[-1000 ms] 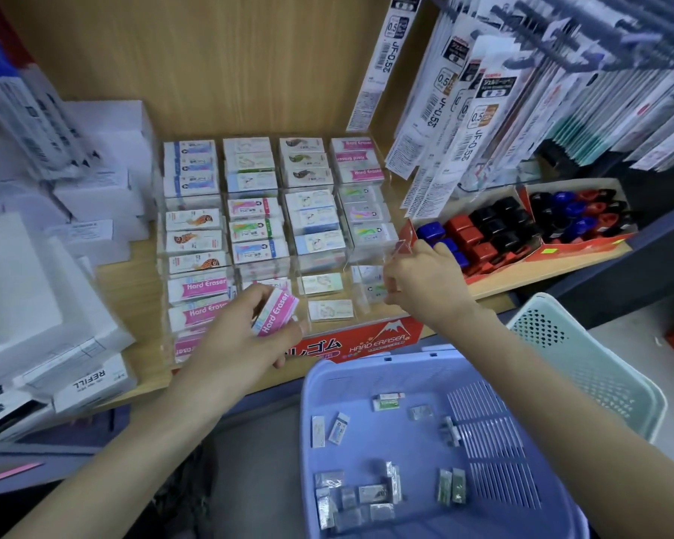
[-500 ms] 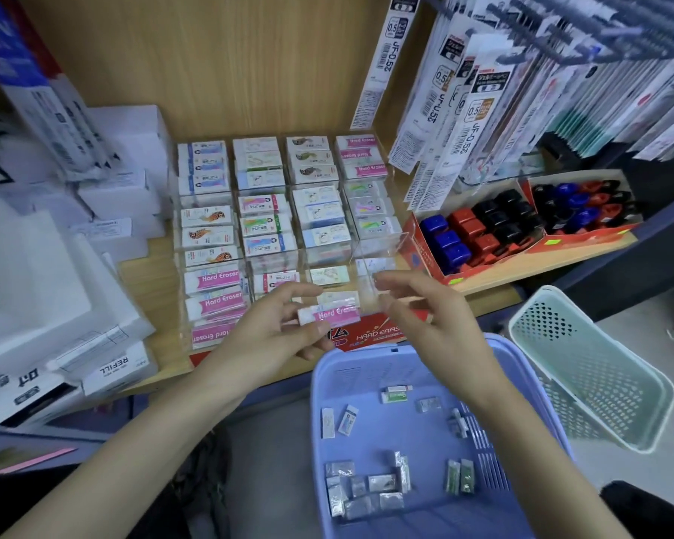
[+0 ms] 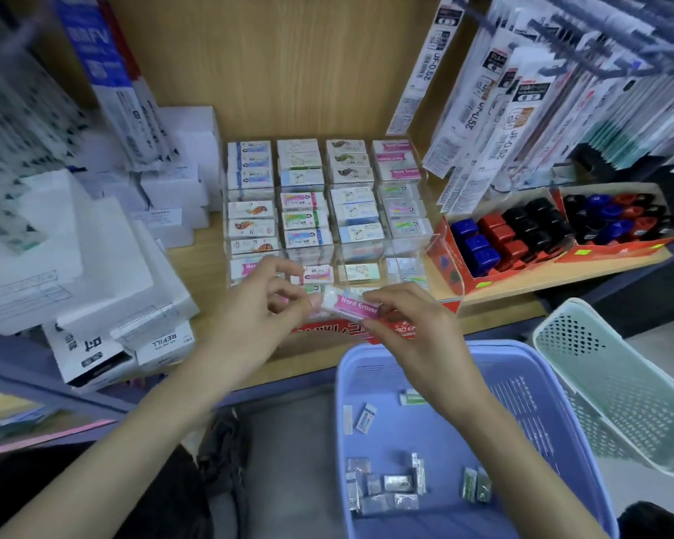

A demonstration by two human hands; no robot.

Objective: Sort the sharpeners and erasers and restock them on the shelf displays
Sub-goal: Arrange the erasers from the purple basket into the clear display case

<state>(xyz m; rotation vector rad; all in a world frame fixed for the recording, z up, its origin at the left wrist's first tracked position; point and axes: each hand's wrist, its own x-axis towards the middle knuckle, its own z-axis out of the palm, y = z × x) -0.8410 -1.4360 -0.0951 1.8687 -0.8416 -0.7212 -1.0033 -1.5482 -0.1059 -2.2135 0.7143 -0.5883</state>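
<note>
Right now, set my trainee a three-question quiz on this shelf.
1. True or false: the left hand and the right hand both hold the pink eraser.
2. Where do the small wrapped packets lie? A: purple basket. B: green basket. C: wooden shelf.
3. Fill in: the sharpeners sit to the ___ of the stacked erasers.
Key: 1 true; 2 A; 3 right.

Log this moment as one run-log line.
left hand: pinches Hard Eraser | right hand: grips its other end | place: in front of eraser display | purple basket: holds wrapped packets
</note>
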